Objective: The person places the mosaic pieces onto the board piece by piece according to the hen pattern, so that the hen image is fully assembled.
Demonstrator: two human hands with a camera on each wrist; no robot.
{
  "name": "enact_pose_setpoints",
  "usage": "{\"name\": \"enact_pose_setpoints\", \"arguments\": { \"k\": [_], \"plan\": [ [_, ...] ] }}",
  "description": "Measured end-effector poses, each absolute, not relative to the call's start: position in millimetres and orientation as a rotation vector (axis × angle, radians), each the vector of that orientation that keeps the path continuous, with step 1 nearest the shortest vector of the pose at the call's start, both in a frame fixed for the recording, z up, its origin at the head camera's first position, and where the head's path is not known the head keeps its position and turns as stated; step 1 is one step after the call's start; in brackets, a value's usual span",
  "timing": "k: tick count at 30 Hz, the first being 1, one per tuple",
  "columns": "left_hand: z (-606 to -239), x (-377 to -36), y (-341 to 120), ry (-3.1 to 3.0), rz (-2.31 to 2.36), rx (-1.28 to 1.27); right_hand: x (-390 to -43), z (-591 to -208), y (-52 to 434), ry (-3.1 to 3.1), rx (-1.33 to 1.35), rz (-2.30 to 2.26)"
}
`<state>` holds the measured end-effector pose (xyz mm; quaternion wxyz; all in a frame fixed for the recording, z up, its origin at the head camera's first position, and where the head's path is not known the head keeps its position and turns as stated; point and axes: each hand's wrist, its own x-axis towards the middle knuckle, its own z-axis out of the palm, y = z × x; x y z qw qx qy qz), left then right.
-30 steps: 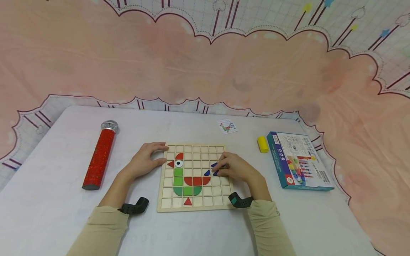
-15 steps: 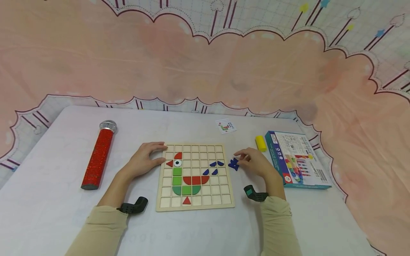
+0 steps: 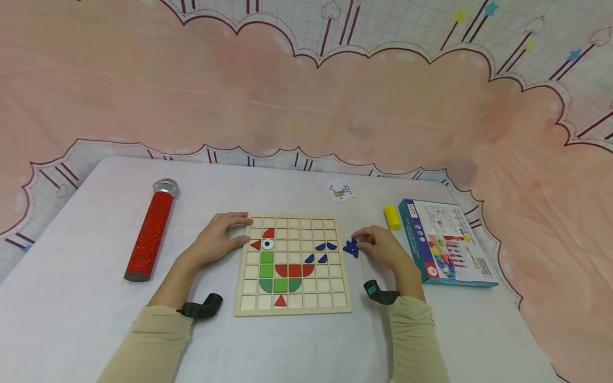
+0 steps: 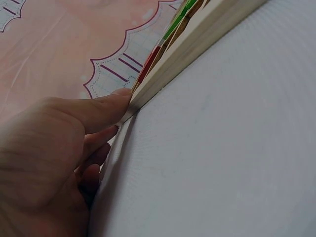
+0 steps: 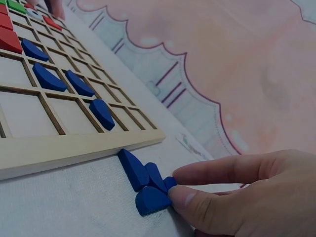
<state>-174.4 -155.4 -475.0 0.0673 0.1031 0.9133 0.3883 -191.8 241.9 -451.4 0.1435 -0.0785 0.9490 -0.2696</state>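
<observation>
Playroom: cartoon backdrop (image 3: 306, 96), puzzle board (image 3: 292, 266)

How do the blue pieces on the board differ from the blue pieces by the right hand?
The blue pieces on the board sit apart, each in its own square; the loose blue pieces lie bunched on the table beside the board. The right hand touches only the loose ones. Both sets are the same dark blue.
</observation>
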Motion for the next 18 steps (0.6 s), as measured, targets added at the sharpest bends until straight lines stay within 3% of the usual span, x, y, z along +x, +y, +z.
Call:
{"name": "enact_pose_setpoints", "arguments": {
  "k": [18],
  "plan": [
    [-475.7, -175.4, -155.2, 2.758, 1.155, 0.314, -190.2, -446.7, 241.9, 2.707, -0.204, -0.851]
  ]
}}
